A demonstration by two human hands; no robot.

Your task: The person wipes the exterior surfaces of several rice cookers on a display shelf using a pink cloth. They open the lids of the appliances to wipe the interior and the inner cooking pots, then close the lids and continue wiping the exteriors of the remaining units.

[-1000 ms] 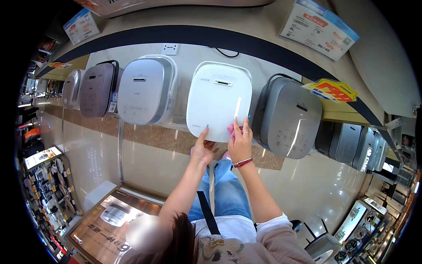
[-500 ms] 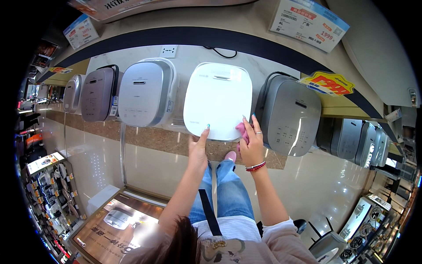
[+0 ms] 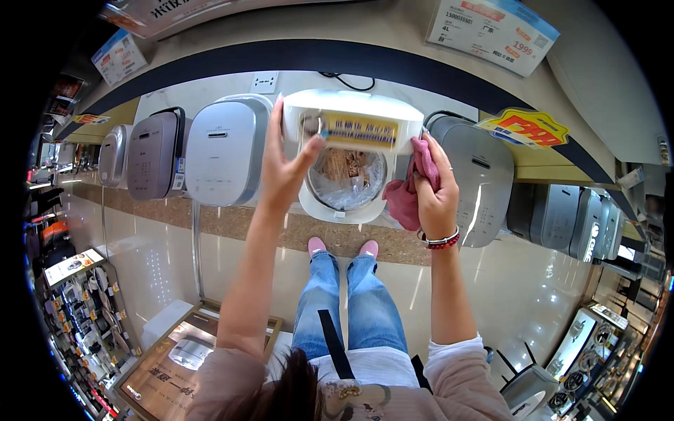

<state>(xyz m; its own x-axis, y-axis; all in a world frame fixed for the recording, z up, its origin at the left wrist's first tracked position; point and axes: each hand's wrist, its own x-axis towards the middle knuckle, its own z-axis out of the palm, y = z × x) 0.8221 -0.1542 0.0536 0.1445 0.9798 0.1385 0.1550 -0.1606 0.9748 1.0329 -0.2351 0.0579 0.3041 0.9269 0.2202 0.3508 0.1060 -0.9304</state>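
Note:
In front of me stands a white rice cooker (image 3: 335, 212) with its lid (image 3: 351, 104) raised. My left hand (image 3: 284, 165) grips the lid's left end, thumb on the near face and fingers up its side. At the lid's right end my right hand (image 3: 437, 200) is closed on a pink cloth (image 3: 407, 202), which touches the lid's edge and hangs down beside the cooker. A yellow printed label (image 3: 361, 131) runs along the lid. Inside the pot lie clear plastic wrapping (image 3: 335, 184) and something brown that I cannot make out.
A silver rice cooker (image 3: 219, 158) and a purplish one (image 3: 151, 158) stand to the left, a grey one (image 3: 481, 189) close on the right. Above runs a shelf with a dark edge (image 3: 309, 56). A wall socket (image 3: 265, 82) is behind. A low display stand (image 3: 165, 358) sits at lower left.
The cooker's lid has swung up from closed, showing the pot inside. Both hands have moved up and apart from its front edge to the lid's two ends, the cloth with the right one.

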